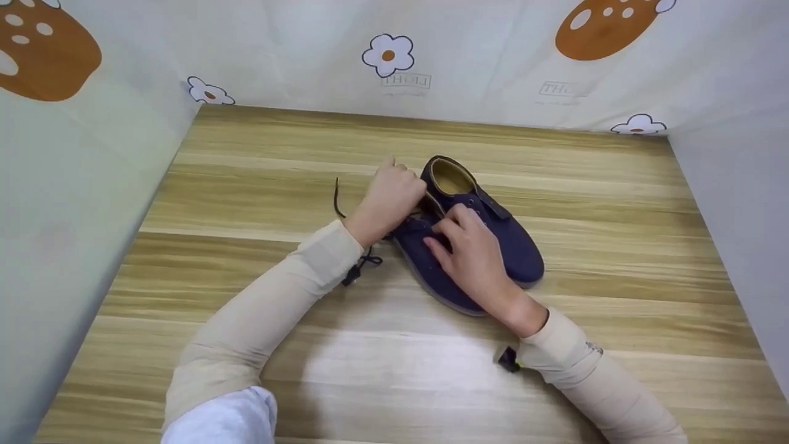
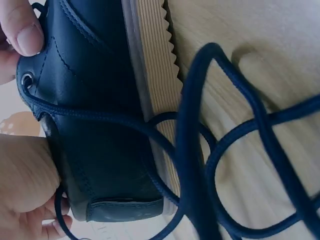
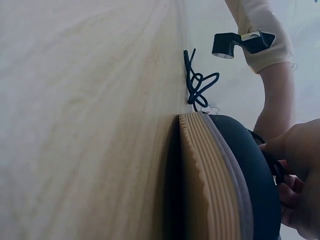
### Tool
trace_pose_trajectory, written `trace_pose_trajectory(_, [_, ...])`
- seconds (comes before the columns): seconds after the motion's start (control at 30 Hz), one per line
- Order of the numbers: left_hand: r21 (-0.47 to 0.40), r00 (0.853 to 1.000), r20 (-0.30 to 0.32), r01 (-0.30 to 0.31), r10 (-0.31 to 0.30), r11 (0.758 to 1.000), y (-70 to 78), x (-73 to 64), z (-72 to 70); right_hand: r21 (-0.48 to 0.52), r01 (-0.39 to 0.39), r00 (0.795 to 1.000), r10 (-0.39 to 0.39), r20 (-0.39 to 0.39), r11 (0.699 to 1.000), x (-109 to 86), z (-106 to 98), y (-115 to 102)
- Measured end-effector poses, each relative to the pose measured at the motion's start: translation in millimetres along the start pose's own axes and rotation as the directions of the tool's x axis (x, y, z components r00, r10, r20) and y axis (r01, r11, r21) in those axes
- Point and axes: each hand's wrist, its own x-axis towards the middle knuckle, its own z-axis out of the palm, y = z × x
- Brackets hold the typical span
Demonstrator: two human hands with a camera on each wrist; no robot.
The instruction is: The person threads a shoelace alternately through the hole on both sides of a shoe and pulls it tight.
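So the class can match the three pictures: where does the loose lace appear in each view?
Head: lace left of centre, beside the laced shoe.
Left wrist: lace looping large across the right half.
Right wrist: lace small, upper right of centre, beyond the laced shoe.
Shared landmark: the laced shoe.

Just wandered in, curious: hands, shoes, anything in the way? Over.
Left hand at left shoe, grip unclear. Right hand pinches its eyelet flap. Loose lace alongside might snag; second shoe adjacent.
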Motion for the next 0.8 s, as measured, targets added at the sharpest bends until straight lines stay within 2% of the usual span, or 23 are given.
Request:
trace_pose_trajectory(0.1, [-0.070, 1.000, -0.016, -0.003, 0.002, 0.998, -3.5, -1.9, -2.1, 0.008, 0.002, 1.000, -0.002, -0.004, 1.000, -0.1, 0.3, -0.7])
trace_pose_trajectory(0.17, [-0.175, 0.999, -0.028, 0.022, -0.027, 0.984, -8.4, -5.7, -6.8, 0.006, 0.007, 1.000, -0.007, -0.002, 1.000, -0.4, 0.5, -0.9])
trace_pose_trajectory(0.2, [-0.257, 0.998, -0.041, 0.043, -0.055, 0.965, -11.2, -8.0, -9.9, 0.005, 0.009, 1.000, -0.009, 0.000, 1.000, -0.4, 0.5, -1.0])
trace_pose_trajectory(0.23, [-0.357, 0.995, -0.047, 0.065, -0.087, 0.932, -14.0, -10.3, -14.0, 0.004, 0.010, 1.000, -0.010, 0.002, 1.000, -0.4, 0.3, -1.0])
trace_pose_trajectory(0.27, [-0.479, 0.992, -0.042, 0.086, -0.121, 0.874, -16.3, -12.5, -18.5, 0.002, 0.011, 1.000, -0.011, 0.001, 1.000, -0.1, 0.1, -0.7])
trace_pose_trajectory(0.3, [-0.612, 0.988, -0.035, 0.096, -0.149, 0.785, -18.3, -14.1, -22.7, -0.001, 0.011, 1.000, -0.011, 0.001, 1.000, 0.2, -0.5, -0.5])
trace_pose_trajectory(0.33, [-0.746, 0.985, -0.027, 0.095, -0.173, 0.659, -19.5, -15.3, -26.6, -0.001, 0.009, 1.000, -0.009, 0.000, 1.000, 0.5, -0.9, -0.2])
trace_pose_trajectory(0.37, [-0.861, 0.982, -0.016, 0.083, -0.190, 0.502, -20.3, -16.3, -30.5, -0.001, 0.006, 1.000, -0.006, 0.002, 1.000, 0.7, -1.4, 0.1])
trace_pose_trajectory(0.4, [-0.940, 0.981, -0.005, 0.061, -0.195, 0.335, -20.9, -16.9, -34.0, 0.002, 0.003, 1.000, -0.003, 0.003, 1.000, 0.9, -1.7, 0.3])
trace_pose_trajectory(0.43, [-0.988, 0.980, 0.014, 0.044, -0.197, 0.148, -21.2, -17.6, -37.7, 0.000, 0.000, 1.000, 0.000, 0.003, 1.000, 0.9, -1.9, 0.4])
trace_pose_trajectory(0.47, [-0.999, 0.981, 0.027, 0.022, -0.195, -0.031, -21.5, -18.3, -40.5, -0.001, -0.001, 1.000, 0.001, 0.003, 1.000, 0.8, -1.9, 0.5])
trace_pose_trajectory(0.5, [-0.984, 0.981, 0.032, -0.003, -0.193, -0.180, -21.9, -19.1, -43.2, -0.001, -0.002, 1.000, 0.002, 0.004, 1.000, 0.5, -1.7, 0.6])
trace_pose_trajectory(0.53, [-0.955, 0.981, 0.036, -0.023, -0.193, -0.295, -22.2, -20.2, -45.9, 0.001, -0.002, 1.000, 0.002, 0.004, 1.000, 0.1, -1.6, 0.6])
trace_pose_trajectory(0.57, [-0.925, 0.981, 0.042, -0.034, -0.192, -0.377, -23.0, -21.5, -48.6, 0.006, -0.002, 1.000, 0.002, 0.004, 1.000, -0.2, -1.4, 0.5])
trace_pose_trajectory(0.6, [-0.900, 0.981, 0.045, -0.043, -0.190, -0.434, -23.4, -22.8, -51.1, 0.014, 0.001, 1.000, -0.001, -0.001, 1.000, -0.7, -1.1, 0.5])
trace_pose_trajectory(0.63, [-0.884, 0.981, 0.052, -0.041, -0.185, -0.465, -23.8, -24.1, -53.2, 0.016, 0.003, 1.000, -0.003, -0.004, 1.000, -1.0, -1.0, 0.6])
trace_pose_trajectory(0.67, [-0.886, 0.983, 0.054, -0.035, -0.178, -0.462, -24.0, -24.9, -54.6, 0.024, 0.004, 1.000, -0.004, -0.007, 1.000, -1.4, -1.0, 0.8])
trace_pose_trajectory(0.7, [-0.899, 0.984, 0.053, -0.026, -0.167, -0.437, -24.0, -25.4, -55.6, 0.031, 0.005, 1.000, -0.004, -0.011, 1.000, -1.8, -1.0, 1.1])
trace_pose_trajectory(0.73, [-0.916, 0.987, 0.049, -0.017, -0.156, -0.401, -23.7, -25.5, -56.6, 0.037, 0.005, 1.000, -0.004, -0.015, 0.999, -2.0, -0.9, 1.5])
trace_pose_trajectory(0.77, [-0.936, 0.989, 0.042, -0.011, -0.143, -0.351, -23.3, -25.4, -57.6, 0.042, 0.005, 1.000, -0.005, -0.018, 0.999, -2.3, -0.9, 1.8])
trace_pose_trajectory(0.8, [-0.958, 0.990, 0.025, -0.016, -0.138, -0.286, -23.0, -25.5, -58.2, 0.044, 0.007, 1.000, -0.006, -0.020, 0.999, -2.6, -0.8, 2.2])
